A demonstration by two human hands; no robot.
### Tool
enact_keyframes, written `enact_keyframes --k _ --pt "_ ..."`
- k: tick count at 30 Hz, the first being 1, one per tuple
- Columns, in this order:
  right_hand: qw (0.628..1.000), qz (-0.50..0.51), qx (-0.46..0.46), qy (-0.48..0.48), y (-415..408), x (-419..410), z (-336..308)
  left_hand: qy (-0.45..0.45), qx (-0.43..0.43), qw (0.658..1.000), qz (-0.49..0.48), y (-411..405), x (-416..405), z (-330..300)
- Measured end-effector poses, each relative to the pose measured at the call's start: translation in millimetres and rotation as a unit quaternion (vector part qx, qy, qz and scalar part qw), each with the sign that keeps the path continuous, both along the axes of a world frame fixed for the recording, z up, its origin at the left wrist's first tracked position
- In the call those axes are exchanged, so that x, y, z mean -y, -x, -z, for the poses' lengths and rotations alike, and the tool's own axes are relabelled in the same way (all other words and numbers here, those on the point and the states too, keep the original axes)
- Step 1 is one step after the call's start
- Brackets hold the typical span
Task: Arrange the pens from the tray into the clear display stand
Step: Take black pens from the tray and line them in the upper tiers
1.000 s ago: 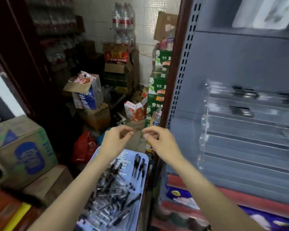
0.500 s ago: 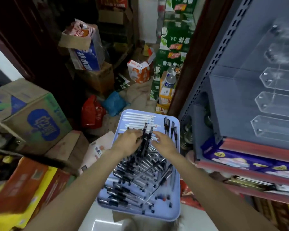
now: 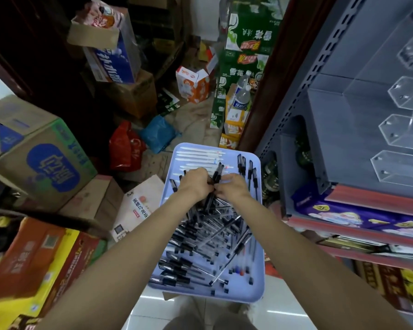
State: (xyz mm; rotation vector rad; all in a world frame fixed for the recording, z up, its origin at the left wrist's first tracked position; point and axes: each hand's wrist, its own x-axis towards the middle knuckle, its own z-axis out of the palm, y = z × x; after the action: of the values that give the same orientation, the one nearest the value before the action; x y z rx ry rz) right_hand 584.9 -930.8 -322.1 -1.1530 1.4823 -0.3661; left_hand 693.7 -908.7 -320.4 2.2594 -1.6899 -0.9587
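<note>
A pale blue tray (image 3: 258, 277) sits low in front of me, heaped with several black-capped clear pens (image 3: 200, 239); white pens (image 3: 198, 153) lie in a row at its far end. My left hand (image 3: 196, 184) and my right hand (image 3: 233, 189) meet over the tray's far half, fingers curled around a small bunch of black pens (image 3: 217, 173) whose caps stick up between them. The clear display stand (image 3: 396, 129), with stepped empty troughs, stands on the grey shelf at the right.
The grey metal shelf unit (image 3: 296, 108) rises at the right, with purple packs (image 3: 358, 217) below the stand. Cardboard boxes (image 3: 41, 158) crowd the left and far floor. A red bag (image 3: 124, 146) and a blue bag (image 3: 157, 133) lie beyond the tray.
My view dropped from the shelf to the tray. Both hands came down from chest height onto the pens and closed together around a bunch of them.
</note>
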Motion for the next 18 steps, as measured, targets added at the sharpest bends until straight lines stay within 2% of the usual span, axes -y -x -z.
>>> enact_keyframes --k 3,6,10,14,18 --pt "0.996 0.030 0.089 0.006 5.6 -2.6 -18.9 0.048 -0.118 0.991 -0.033 -2.3 -3.0 -9.8" --pt "0.985 0.033 0.163 0.043 14.5 -2.1 -43.9 0.106 -0.190 0.975 -0.048 -0.6 -9.2 -29.2" --pt "0.975 0.014 0.195 0.106 28.5 9.6 -76.8 0.154 -0.313 0.935 -0.068 8.1 -6.6 -61.5" --pt "0.957 0.003 0.236 0.167 54.4 23.4 -116.5 0.243 -0.294 0.924 0.003 23.7 5.9 -101.3" --pt "0.929 0.053 0.295 0.218 99.2 42.8 -153.0 0.262 -0.278 0.922 0.058 46.3 22.0 -134.4"
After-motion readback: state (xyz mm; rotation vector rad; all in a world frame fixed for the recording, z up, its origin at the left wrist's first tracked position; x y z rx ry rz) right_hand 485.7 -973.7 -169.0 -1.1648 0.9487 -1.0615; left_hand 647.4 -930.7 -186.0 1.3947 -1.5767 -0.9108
